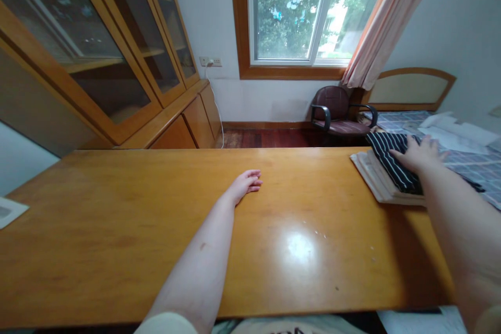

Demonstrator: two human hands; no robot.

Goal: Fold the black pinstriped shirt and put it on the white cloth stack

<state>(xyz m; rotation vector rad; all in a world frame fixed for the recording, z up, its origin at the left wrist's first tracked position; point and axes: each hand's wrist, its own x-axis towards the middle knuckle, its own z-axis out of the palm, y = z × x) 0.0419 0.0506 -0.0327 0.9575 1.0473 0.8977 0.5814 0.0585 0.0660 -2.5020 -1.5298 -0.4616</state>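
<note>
My left hand [246,183] lies flat on the wooden table [117,229] near its middle, fingers stretched out and holding nothing. At the table's right end my right hand [418,154] rests palm down, fingers spread, on a folded dark garment with white stripes [387,159]. That garment lies on top of a folded light-coloured garment [376,177] at the table's right edge.
A bed with a checked cover [469,167] and white papers stands to the right of the table. A dark armchair [336,112] sits under the window. Wooden glass-door cabinets [117,62] line the left wall. A white sheet [10,211] lies at the table's left edge.
</note>
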